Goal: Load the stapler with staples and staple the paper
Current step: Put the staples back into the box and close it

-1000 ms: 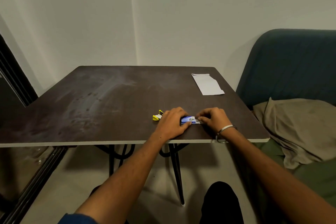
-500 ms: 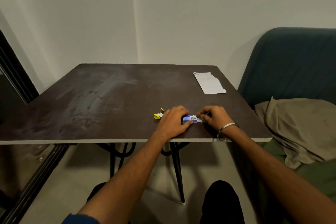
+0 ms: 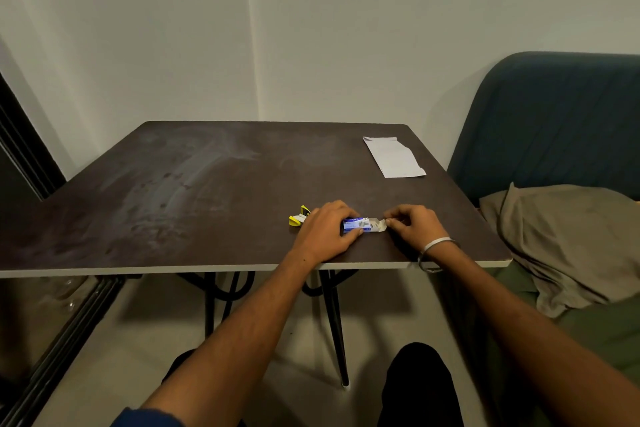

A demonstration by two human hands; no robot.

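Note:
A small blue staple box (image 3: 356,225) lies near the front edge of the dark table (image 3: 194,191). My left hand (image 3: 325,232) pins the box down, thumb and fingers around its blue sleeve. My right hand (image 3: 414,226) pinches the white inner tray (image 3: 375,225), which sticks out of the sleeve to the right with staples showing inside. A yellow stapler (image 3: 299,217) lies just left of my left hand, partly hidden behind it. A folded white paper (image 3: 393,157) rests at the far right of the table.
A dark blue chair back (image 3: 554,121) stands right of the table with a beige cloth (image 3: 568,239) draped on its seat. A dark door frame (image 3: 24,156) runs along the left. The wall stands behind the table's far edge.
My right hand has pulled the white inner tray out of the blue sleeve to the right. My left hand has stayed on the box.

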